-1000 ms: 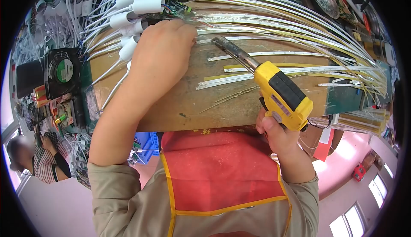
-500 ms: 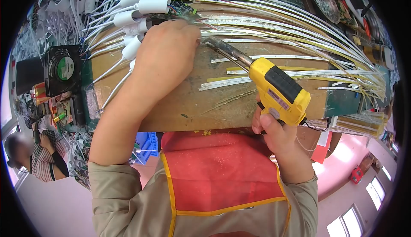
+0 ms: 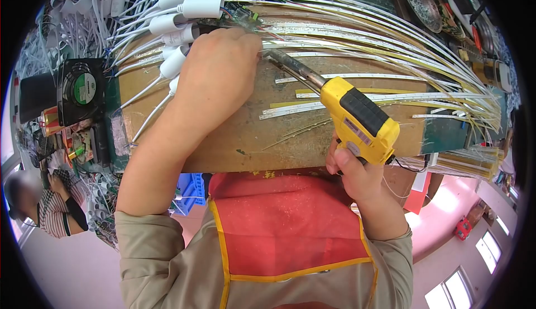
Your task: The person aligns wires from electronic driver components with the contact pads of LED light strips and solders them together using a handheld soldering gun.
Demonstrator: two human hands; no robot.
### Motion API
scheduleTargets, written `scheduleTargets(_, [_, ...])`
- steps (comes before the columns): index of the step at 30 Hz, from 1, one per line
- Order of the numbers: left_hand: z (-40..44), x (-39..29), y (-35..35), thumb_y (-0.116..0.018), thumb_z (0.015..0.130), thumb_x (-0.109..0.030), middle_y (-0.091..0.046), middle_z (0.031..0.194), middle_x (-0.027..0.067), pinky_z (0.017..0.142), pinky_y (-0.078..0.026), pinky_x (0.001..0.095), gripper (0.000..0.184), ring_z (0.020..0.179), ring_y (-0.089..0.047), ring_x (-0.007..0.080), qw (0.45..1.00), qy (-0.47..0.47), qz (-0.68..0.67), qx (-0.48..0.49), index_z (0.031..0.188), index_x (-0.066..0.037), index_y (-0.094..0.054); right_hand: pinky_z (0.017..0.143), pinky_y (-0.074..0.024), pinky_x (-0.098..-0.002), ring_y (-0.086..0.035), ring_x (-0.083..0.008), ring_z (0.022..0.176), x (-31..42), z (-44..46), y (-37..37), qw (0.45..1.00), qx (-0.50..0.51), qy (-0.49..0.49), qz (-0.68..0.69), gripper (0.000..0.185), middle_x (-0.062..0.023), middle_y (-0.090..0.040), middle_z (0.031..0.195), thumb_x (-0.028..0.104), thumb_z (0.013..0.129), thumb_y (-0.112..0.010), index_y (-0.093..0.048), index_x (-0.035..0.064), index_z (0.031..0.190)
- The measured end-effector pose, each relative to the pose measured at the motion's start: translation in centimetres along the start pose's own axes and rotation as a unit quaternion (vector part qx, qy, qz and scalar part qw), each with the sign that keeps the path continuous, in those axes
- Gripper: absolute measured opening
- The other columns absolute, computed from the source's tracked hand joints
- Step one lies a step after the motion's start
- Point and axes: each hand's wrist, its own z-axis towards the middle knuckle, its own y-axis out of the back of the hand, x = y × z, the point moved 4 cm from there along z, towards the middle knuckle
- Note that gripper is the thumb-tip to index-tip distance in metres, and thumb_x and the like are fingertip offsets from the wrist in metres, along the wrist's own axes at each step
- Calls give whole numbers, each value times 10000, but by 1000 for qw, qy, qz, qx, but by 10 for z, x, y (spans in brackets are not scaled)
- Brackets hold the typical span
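Note:
My right hand (image 3: pixel 355 168) is wrapped round the handle of a yellow and black soldering gun (image 3: pixel 360 120), whose metal tip points up and left. The tip lies close to the fingers of my left hand (image 3: pixel 226 63). Those fingers are curled down over the bench beside small green circuit boards (image 3: pixel 243 15); what they hold is hidden behind the back of the hand. White cylindrical housings (image 3: pixel 202 6) with white cables lie just left of and above that hand. Long white and yellow LED strips (image 3: pixel 357 77) fan out to the right.
A black fan (image 3: pixel 82 92) stands at the left of the bench (image 3: pixel 223 152). Bundles of white cables (image 3: pixel 84 15) fill the upper left. A round metal dish (image 3: pixel 421 3) sits at the upper right. Another person (image 3: pixel 58 205) is at the far left; a blue crate (image 3: pixel 191 191) is below the bench.
The soldering gun has shifted left and slightly down, its tip now nearer my left hand. My left hand has moved slightly right, as have the housings in view.

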Motion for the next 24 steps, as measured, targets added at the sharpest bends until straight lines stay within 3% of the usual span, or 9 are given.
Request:
scheduleTargets(10, [0,0,0,-660,860,-98,-658,866,151,792,-503,463,86,875,-635,363,1000,0,-4,3,877,-14,-663,530,-427,-298,-490,-150,573,0,-7,5,999,-10,-19,50,654,-59,-505,711,262,883,-723,-446,-52,1386])
scheduleTargets(24, [1,-1,0,-659,862,-98,-654,865,152,791,-502,459,85,872,-633,364,1000,-2,-3,7,872,-13,-656,533,-432,-279,-503,-136,588,-3,-16,13,1000,-9,-17,24,694,-63,-526,732,298,869,-765,-448,-54,1377])
